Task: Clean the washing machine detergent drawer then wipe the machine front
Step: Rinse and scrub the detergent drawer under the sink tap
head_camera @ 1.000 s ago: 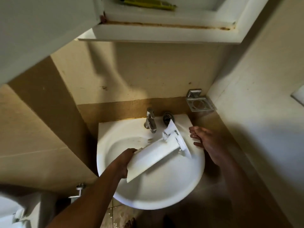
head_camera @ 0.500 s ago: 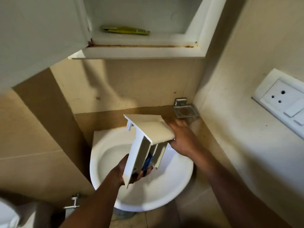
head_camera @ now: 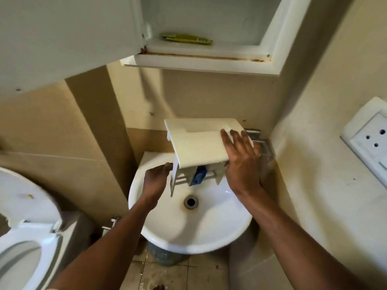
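Note:
I hold the white detergent drawer over the white sink, its flat front panel turned up towards me and its compartments hanging down. A blue insert shows inside the compartments. My right hand grips the right end of the front panel, fingers spread on top and thumb underneath. My left hand rests against the left wall of the drawer body with its fingertips touching it. The tap is hidden behind the drawer.
The sink drain lies below the drawer. A toilet with its lid up stands at the left. An open wall cabinet with a yellow-green packet hangs overhead. A wall socket is on the right, a metal holder behind my right hand.
The drawer has turned from hanging on end to front panel up and level. My left hand slid from its lower end to its left side. My right hand stayed on the panel.

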The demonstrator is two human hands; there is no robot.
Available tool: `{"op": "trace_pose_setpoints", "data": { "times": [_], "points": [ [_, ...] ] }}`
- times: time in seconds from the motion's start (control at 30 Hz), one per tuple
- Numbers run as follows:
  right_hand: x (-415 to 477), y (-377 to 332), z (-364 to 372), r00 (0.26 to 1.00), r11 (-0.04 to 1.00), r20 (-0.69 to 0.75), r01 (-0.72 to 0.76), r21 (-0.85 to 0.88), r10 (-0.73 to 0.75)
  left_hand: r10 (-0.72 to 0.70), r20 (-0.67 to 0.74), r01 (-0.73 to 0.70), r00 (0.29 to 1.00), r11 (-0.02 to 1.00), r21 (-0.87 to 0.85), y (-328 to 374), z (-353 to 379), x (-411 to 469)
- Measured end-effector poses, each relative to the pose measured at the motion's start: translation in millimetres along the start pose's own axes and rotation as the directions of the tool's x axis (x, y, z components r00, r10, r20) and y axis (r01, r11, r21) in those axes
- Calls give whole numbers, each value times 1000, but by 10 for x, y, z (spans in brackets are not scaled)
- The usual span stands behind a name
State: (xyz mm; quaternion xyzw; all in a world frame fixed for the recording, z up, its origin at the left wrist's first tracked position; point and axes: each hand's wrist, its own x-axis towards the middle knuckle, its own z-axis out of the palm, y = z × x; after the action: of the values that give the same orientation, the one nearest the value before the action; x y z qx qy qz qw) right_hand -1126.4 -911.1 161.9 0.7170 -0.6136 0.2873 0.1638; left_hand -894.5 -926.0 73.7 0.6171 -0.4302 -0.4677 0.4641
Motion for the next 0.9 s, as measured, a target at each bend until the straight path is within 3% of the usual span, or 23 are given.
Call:
{"op": "trace_pose_setpoints", "data": {
  "times": [0.1, 0.2, 0.27, 0.33, 0.47, 0.6, 0.73, 0.83, 0.9],
  "points": [
    [91, 30, -69, 999, 999, -43, -11, 44, 13, 54, 129, -40, 990, 993, -114, 103, 13, -225],
    [62, 38, -61, 998, 999, -55, 4, 32, -3, 243, 237, -225, 941, 969, -101, 236, 116, -392],
    [16, 1, -68, 998, 999, -68, -2, 35, 4, 327, 195, -334, 925, 942, 5, 324, 189, -447],
    [-25, -55, -93, 993, 997, -114, -17, 77, 26, 368, 62, -373, 928, 919, 130, 349, 236, -404],
    [0, -183, -209, 982, 1000, -190, 10, -3, -11, 444, 71, -450, 893, 876, 174, 361, 170, -278],
    [52, -280, -133, 982, 994, -181, -25, 107, 44, 397, 85, -404, 914, 910, 98, 439, 15, -215],
    [50, -459, -232, 955, 972, -278, -40, 230, 105, 305, 60, -308, 950, 950, 52, 452, -106, -211],
    [-127, -521, -235, 847, 857, -282, -324, 400, 451, 109, 89, -110, 990, 994, -4, 382, -196, -168],
    [-342, -506, -150, 745, 635, 19, -581, 509, 667, -19, 112, 23, 994, 999, -33, 356, -270, -170]
  ]
}}
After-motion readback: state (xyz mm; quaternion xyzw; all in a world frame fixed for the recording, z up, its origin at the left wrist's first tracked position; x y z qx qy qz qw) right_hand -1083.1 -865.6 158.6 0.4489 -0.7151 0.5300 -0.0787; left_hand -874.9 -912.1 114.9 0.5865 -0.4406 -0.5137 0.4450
